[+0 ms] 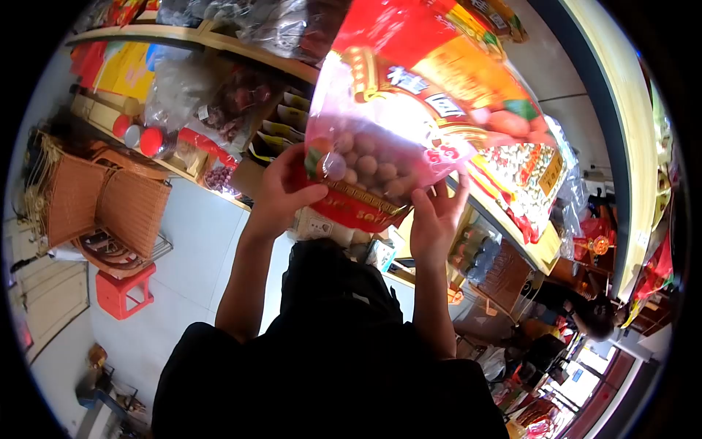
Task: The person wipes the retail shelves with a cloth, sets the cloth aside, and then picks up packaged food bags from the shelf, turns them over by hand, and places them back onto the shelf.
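Held up in front of me is a red and pink bag of dried longans (369, 172), with round brown fruit showing through its clear lower window. Glare washes out part of its middle. My left hand (284, 194) grips the bag's lower left corner, thumb on the front and fingers mostly hidden behind. At the lower right corner, my right hand (437, 216) also holds the bag between thumb and fingers. Just beyond its right side lies another clear bag (521, 175) with pale, speckled contents and an orange label.
Wooden shelves (219, 45) with packaged goods run across the back. Red-lidded jars (151, 141) stand at the left. A wicker chair (131, 194) and a red plastic stool (126, 293) are on the tiled floor (194, 241). Another person (589, 316) is at the far right.
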`<state>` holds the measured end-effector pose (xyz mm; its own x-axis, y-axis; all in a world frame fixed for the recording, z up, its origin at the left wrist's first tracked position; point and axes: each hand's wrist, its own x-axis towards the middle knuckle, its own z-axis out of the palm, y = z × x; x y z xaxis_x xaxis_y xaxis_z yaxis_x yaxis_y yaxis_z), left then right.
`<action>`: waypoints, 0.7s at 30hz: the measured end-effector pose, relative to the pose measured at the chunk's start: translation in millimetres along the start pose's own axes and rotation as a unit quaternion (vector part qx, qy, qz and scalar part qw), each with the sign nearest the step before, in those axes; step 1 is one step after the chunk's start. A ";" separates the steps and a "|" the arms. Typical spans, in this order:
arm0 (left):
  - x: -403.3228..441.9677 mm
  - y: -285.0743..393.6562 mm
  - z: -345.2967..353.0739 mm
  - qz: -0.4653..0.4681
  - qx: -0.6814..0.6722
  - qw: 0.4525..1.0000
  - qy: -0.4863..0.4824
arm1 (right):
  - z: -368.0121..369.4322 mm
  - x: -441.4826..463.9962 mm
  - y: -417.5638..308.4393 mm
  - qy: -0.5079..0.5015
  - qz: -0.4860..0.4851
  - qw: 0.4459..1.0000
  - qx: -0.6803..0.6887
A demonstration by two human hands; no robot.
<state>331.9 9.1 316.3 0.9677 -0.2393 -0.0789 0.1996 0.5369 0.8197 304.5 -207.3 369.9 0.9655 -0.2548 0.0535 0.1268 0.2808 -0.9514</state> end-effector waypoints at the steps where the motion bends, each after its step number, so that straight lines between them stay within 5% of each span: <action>1: -3.8 0.0 -1.6 -0.011 0.004 1.000 -0.013 | -6.9 -2.7 1.0 0.007 -0.003 1.000 0.002; 3: -12.2 1.1 -4.0 -0.047 0.004 0.999 -0.010 | -24.8 -10.5 4.3 -0.054 0.109 0.991 -0.053; 7: -22.8 1.1 -8.0 -0.111 0.034 0.992 -0.048 | -33.0 -25.4 10.6 -0.018 0.157 0.986 -0.052; 21: -51.4 8.5 -4.4 -0.101 0.059 0.993 -0.033 | -40.4 -32.1 17.3 -0.026 0.133 0.986 -0.096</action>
<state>284.6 29.5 324.9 0.8973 -0.3861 -0.2140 0.3649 0.3758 0.8518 266.5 -231.6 339.5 0.9700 -0.1463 -0.1942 -0.1724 0.1498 -0.9736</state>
